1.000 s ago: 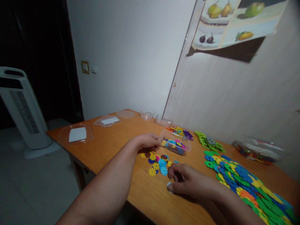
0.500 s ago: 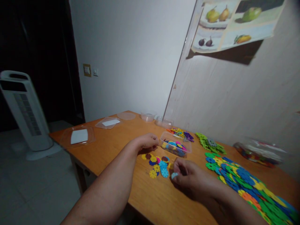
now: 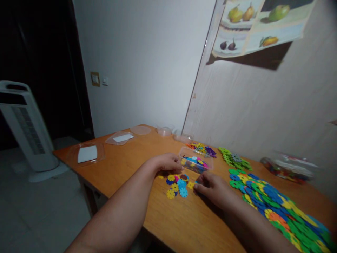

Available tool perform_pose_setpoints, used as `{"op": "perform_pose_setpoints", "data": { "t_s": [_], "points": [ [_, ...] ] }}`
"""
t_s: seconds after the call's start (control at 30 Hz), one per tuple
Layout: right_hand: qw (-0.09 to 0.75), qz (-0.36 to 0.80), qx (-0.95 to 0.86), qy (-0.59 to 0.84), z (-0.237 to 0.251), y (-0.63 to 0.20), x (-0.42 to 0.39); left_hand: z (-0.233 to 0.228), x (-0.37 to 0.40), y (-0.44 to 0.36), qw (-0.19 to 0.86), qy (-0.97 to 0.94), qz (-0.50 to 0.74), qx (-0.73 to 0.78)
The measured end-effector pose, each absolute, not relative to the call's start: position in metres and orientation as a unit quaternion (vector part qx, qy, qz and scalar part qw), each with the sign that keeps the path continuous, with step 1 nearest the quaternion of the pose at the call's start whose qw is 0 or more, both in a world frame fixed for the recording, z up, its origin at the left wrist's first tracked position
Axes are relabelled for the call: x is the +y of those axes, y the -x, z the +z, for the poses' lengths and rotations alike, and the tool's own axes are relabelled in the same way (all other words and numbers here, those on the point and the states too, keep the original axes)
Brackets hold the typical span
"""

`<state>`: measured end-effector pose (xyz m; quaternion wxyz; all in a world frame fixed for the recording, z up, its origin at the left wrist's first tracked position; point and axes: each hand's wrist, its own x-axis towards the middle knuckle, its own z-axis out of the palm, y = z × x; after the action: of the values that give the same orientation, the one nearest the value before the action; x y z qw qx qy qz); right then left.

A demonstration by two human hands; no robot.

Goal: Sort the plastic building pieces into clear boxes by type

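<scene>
My left hand (image 3: 167, 162) rests on the wooden table (image 3: 126, 165) with its fingers curled, its fingertips against the near end of a clear plastic container (image 3: 196, 160) that holds several coloured flower-shaped pieces. In front of it lies a small pile of loose pieces (image 3: 177, 185), yellow, blue and purple. My right hand (image 3: 212, 185) sits just right of that pile. Its fingers are pinched on a light blue piece that barely shows at the fingertips.
A long spread of green, blue and yellow pieces (image 3: 265, 196) covers the table's right side, with smaller heaps (image 3: 234, 160) behind. A clear bag of pieces (image 3: 286, 168) lies by the wall. Clear lids (image 3: 86, 153) and small tubs (image 3: 164, 131) sit far left. A white tower fan (image 3: 26, 126) stands on the floor.
My right hand lifted a light blue piece off the table's front area and carried it forward to the small pile. My left hand stayed by the container.
</scene>
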<state>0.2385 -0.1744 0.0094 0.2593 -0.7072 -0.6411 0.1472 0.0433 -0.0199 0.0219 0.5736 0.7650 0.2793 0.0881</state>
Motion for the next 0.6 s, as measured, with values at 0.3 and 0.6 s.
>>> {"op": "perform_pose_setpoints", "data": {
  "t_s": [0.3, 0.6],
  "points": [
    [0.222, 0.137, -0.646, 0.717, -0.004, -0.242, -0.165, 0.017, -0.021, -0.050, 0.516, -0.795, 0.107, 0.299],
    [0.239, 0.174, -0.625, 0.722, -0.006, -0.244, -0.163, 0.006, 0.001, -0.061, 0.463, -0.725, 0.291, 0.419]
  ]
}}
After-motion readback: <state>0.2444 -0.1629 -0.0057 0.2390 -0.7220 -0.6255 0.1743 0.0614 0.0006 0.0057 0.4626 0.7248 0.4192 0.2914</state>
